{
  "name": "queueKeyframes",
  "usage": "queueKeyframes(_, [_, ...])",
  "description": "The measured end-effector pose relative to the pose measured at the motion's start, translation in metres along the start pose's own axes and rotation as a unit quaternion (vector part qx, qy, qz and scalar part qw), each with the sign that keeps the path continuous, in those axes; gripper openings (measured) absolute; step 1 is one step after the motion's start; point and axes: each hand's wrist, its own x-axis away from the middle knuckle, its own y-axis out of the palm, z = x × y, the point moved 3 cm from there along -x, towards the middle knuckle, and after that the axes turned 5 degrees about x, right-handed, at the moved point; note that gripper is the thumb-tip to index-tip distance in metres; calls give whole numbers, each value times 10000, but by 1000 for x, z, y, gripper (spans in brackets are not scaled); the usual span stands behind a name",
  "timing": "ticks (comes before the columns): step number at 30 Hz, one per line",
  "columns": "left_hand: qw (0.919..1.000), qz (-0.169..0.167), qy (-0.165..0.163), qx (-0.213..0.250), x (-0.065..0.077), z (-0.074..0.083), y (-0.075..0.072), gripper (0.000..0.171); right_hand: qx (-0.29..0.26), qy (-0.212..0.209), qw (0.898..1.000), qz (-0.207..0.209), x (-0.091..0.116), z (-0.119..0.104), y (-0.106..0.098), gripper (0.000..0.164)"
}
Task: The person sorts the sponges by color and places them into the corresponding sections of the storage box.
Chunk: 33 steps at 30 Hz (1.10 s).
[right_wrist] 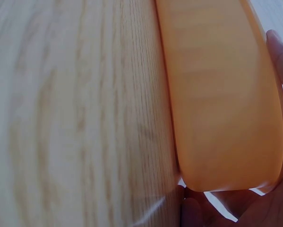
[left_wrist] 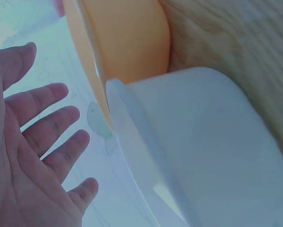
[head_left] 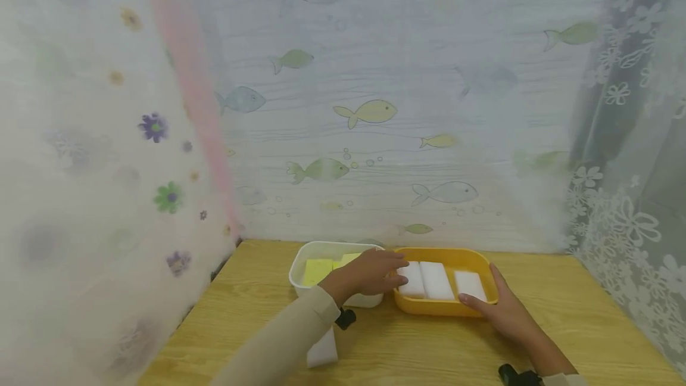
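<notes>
My right hand (head_left: 506, 310) grips the right end of an orange plastic tub (head_left: 439, 307), thumb at the front rim and fingers round the end wall. White sponge blocks (head_left: 436, 280) lie inside that tub, two side by side on the left and one apart on the right. Above the spot where the orange tub meets a white tub (head_left: 292, 277), my left hand (head_left: 370, 271) hovers with its fingers spread and nothing in them. Yellow sponge blocks (head_left: 318, 271) sit in the white tub, partly hidden by the left hand. In the left wrist view, the left palm (left_wrist: 32, 142) is bare.
Nearer the front of the wooden table (head_left: 418, 350), a white block (head_left: 323, 350) lies partly behind the left sleeve (head_left: 289, 338). A fish-patterned curtain (head_left: 375, 195) hangs behind the tubs, with flowered sheets at both sides.
</notes>
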Motion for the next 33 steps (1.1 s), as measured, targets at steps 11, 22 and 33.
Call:
queueKeyframes(11, [9979, 434, -48, 482, 54, -23, -3, 60, 25, 19, 10000, -10, 0, 0, 0, 121])
queueKeyframes(22, [9796, 1013, -357, 1697, 116, -40, -1, 63, 62, 24, 10000, -30, -1, 1, -1, 121])
queueKeyframes(33, [9613, 1343, -737, 2288, 159, -49, 8, 62, 73, 77, 9999, -47, 0, -3, -2, 122])
